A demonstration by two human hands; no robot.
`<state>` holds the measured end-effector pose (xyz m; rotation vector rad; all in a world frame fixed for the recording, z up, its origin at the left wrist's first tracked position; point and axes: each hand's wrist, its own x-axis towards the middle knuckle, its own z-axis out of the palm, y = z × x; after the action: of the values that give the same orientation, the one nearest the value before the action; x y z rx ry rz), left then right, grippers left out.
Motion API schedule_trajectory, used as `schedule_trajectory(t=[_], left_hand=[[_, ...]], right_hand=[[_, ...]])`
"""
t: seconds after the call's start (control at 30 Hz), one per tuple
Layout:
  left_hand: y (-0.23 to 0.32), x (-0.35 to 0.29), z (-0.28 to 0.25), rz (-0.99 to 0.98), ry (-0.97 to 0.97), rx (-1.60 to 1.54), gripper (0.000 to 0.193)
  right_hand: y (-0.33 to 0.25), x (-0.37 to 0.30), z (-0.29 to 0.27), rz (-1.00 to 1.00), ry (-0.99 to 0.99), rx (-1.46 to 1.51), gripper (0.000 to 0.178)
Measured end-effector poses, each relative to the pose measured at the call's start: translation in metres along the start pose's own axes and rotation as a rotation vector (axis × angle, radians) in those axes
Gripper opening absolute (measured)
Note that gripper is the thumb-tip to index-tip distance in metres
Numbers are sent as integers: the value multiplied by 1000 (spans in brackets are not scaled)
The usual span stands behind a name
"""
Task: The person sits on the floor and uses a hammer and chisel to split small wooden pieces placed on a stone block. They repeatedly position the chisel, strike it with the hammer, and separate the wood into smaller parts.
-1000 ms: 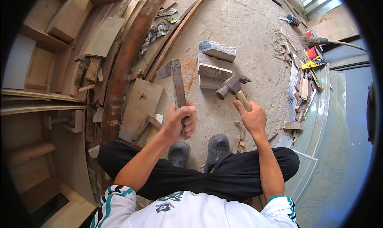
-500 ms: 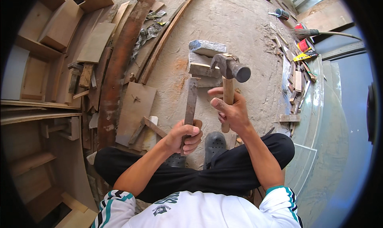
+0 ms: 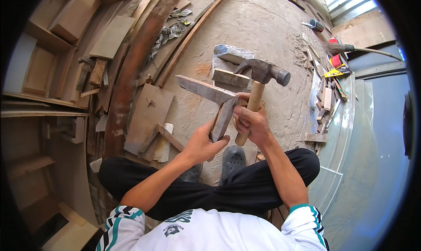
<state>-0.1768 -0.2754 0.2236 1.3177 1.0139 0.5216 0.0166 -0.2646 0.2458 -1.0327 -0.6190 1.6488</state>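
Note:
My left hand (image 3: 204, 142) is closed round the short arm of an L-shaped joined pair of wood strips (image 3: 201, 89). Its longer strip points away to the left, and the corner lies close to my right fingers. In my right hand (image 3: 254, 123) is a claw hammer (image 3: 264, 71), its wooden handle upright in the grip and its dark steel head above. My right fingertips also reach the corner of the wood. Just beyond, a short wood block (image 3: 231, 78) sits by a rough grey-white block (image 3: 233, 53) on the ground.
Planks and a rusty-brown board (image 3: 131, 84) lie to the left, beside wooden cabinets (image 3: 48, 161). On the right are wood offcuts (image 3: 326, 97), a yellow handsaw (image 3: 337, 72), a broom (image 3: 342, 47), a can (image 3: 315, 25) and glass panes (image 3: 357, 159). My shoes (image 3: 233, 161) are near the work.
My left hand has turned the wood, so its L shape now shows with the long strip pointing left. My right hand has brought its fingers to the wood's corner, hammer still held.

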Motion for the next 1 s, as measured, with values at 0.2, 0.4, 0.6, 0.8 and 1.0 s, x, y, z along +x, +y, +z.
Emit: schedule_trajectory(t=[0.2, 0.4, 0.6, 0.8, 1.0], left_hand=[[-10, 16, -18, -101, 308, -378, 28], [2, 24, -72, 13, 584, -535, 27], [46, -3, -78, -1, 334, -604, 23], [35, -6, -85, -127, 432, -451, 23], [-45, 45, -169, -125, 848, -258, 31]], right_hand=[[8, 3, 5, -7, -5, -255, 21], [37, 16, -9, -388, 168, -945, 15], [34, 10, 4, -688, 97, -1358, 17], [28, 6, 7, -656, 119, -1587, 15], [18, 6, 5, -73, 126, -2047, 11]])
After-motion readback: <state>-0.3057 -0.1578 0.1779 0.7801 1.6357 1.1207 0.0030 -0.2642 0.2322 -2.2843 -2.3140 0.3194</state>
